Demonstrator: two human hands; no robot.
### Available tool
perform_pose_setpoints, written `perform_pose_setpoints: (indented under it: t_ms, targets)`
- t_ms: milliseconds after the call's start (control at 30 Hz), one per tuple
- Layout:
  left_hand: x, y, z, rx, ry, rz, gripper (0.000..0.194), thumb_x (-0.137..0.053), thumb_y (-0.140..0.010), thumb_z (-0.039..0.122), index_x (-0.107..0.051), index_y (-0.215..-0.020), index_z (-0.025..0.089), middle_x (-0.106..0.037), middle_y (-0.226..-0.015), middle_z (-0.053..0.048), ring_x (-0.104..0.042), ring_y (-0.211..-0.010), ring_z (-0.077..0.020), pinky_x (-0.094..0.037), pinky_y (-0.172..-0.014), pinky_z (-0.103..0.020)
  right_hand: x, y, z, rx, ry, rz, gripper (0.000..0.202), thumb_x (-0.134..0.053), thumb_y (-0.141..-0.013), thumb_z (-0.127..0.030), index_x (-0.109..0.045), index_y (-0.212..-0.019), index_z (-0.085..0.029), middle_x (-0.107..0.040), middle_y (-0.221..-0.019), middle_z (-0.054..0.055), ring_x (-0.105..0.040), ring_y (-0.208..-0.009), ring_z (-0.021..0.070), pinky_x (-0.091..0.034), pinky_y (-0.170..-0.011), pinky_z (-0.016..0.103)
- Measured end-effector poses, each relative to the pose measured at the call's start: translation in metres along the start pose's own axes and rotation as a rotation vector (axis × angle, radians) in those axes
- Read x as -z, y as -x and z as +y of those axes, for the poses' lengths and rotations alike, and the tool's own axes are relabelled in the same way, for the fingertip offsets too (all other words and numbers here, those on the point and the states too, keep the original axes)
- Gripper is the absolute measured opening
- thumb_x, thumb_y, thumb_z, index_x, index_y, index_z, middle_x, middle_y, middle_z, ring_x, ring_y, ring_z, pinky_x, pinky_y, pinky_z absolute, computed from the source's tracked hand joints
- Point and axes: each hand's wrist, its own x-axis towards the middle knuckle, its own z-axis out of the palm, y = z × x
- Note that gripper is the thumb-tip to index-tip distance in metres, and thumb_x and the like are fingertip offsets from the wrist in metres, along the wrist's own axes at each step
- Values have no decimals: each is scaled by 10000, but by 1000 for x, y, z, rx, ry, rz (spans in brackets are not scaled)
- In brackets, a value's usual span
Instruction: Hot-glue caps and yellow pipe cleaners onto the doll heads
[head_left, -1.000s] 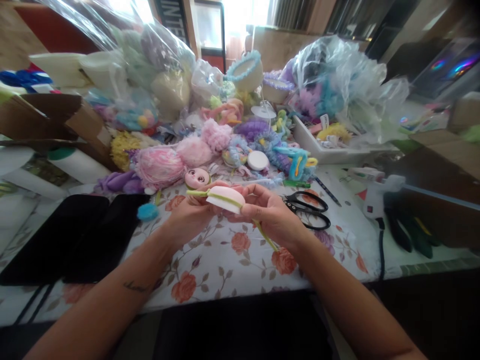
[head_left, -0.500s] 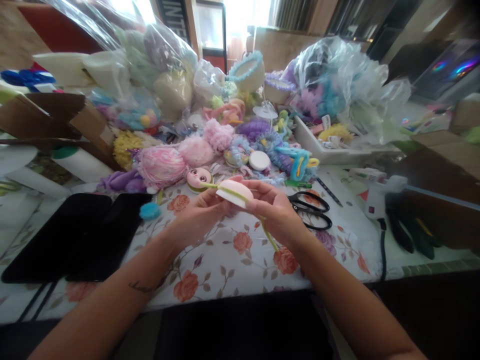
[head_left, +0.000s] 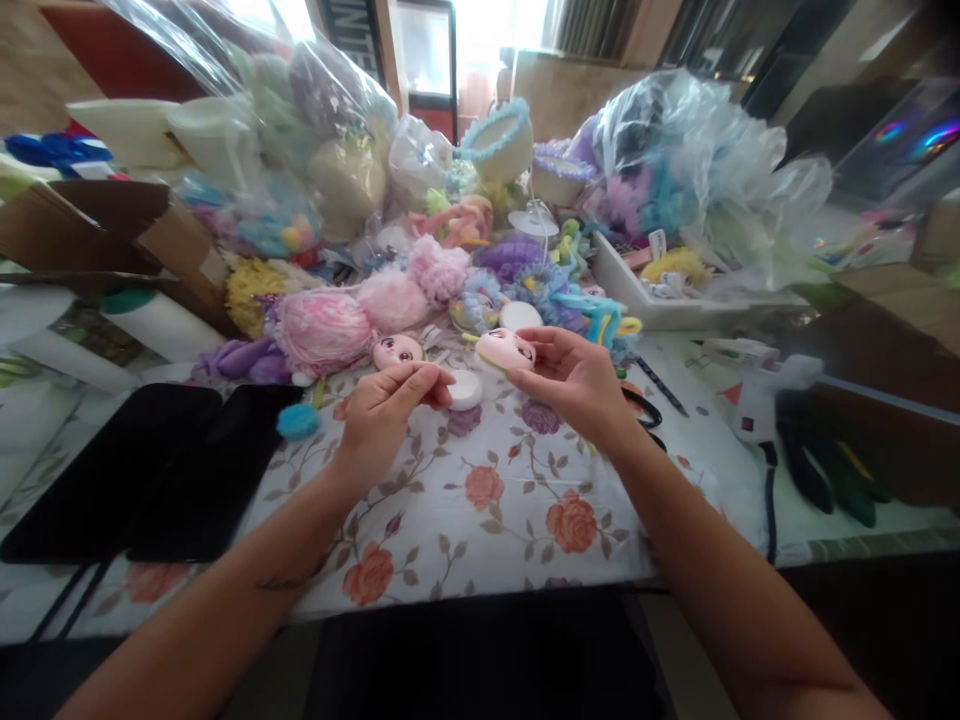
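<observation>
My left hand (head_left: 401,405) pinches the edge of a round white disc (head_left: 465,391), held low over the flowered tablecloth. In my right hand (head_left: 566,385) is a pale pink doll face (head_left: 504,350) with painted eyes and a green edge, gripped by its right side between thumb and fingers. A gap lies between the disc and this face. Just behind my left hand lies a second doll face (head_left: 397,352), partly covered by it. Another white disc (head_left: 520,317) rests behind the held face. Black-handled scissors (head_left: 643,407) are mostly hidden by my right hand and wrist.
Fluffy yarn pieces (head_left: 322,335) are heaped along the back. A hot glue gun (head_left: 761,390), a pencil (head_left: 662,387) and dark-handled pliers (head_left: 825,465) lie to the right. Two black tablets (head_left: 112,470) and a blue pompom (head_left: 298,421) are on the left. A white tray (head_left: 660,313) stands behind.
My hands have moved apart. The green-edged piece, earlier between both hands, is now in my right hand with its painted side showing, and a white disc is in my left. My right hand covers more of the scissors.
</observation>
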Motion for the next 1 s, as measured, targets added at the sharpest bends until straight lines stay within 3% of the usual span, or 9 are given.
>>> perform_pose_setpoints:
  t_ms: [200,300,433,567,667,767,867,933,1000]
  targets:
    - [-5,0,0,13,-109,3,172,-707,-795,317,-735,-886,173,-715,-769,-23,-644,-743,-155,-501,-724,-256,-4,7,8,22,39,1,409,-772,-707,-264,-648,-1087,-176,-715,-1092,82,-673,-1039,240,-534,-947,399]
    - [-11,-2,4,141,52,-29,258,-736,-772,286,-649,-986,173,-725,-844,-35,-690,-818,-187,-533,-771,-303,-3,10,8,64,152,34,412,-752,-713,-252,-650,-1107,-188,-715,-1083,75,-681,-1002,237,-539,-924,389]
    - [-25,-6,18,291,233,-66,249,-713,-805,253,-551,-978,177,-722,-879,-44,-705,-854,-189,-548,-839,-355,1,11,10,84,187,57,417,-742,-729,-281,-645,-1122,-183,-715,-1078,80,-687,-982,233,-540,-911,373]
    - [-41,-10,27,424,351,-95,229,-700,-814,216,-554,-977,149,-720,-930,-84,-698,-834,-173,-556,-814,-323,3,13,11,142,243,42,432,-733,-745,-305,-632,-1147,-183,-716,-1079,77,-685,-971,228,-536,-899,358]
    - [-48,-11,22,471,380,-99,224,-709,-802,205,-564,-960,136,-714,-925,-92,-693,-817,-169,-555,-804,-311,3,13,11,198,366,37,424,-721,-752,-306,-631,-1154,-205,-716,-1087,69,-682,-966,235,-525,-886,355]
    - [-48,-10,12,377,320,-85,361,-750,-765,226,-532,-1048,172,-709,-895,-55,-691,-802,-165,-550,-802,-314,4,13,13,231,460,60,405,-717,-749,-287,-640,-1140,-214,-721,-1059,63,-683,-947,241,-520,-859,348]
    - [-41,-9,7,145,107,-68,519,-788,-717,257,-518,-1159,228,-676,-1061,-49,-679,-862,-170,-545,-749,-277,3,13,13,206,435,70,388,-724,-751,-310,-649,-1119,-209,-726,-1004,55,-687,-903,232,-526,-826,341]
    - [-35,-10,7,13,-32,-77,518,-806,-682,268,-579,-1146,237,-612,-1226,-62,-656,-953,-189,-536,-709,-238,3,14,11,158,354,51,384,-733,-751,-329,-653,-1105,-205,-727,-983,54,-688,-895,228,-533,-820,341]
    - [-31,-11,9,-19,-82,-126,481,-812,-671,279,-636,-1115,224,-599,-1262,-74,-642,-980,-205,-524,-671,-219,3,14,9,98,255,16,379,-742,-748,-336,-654,-1091,-202,-729,-980,57,-691,-903,228,-542,-818,343]
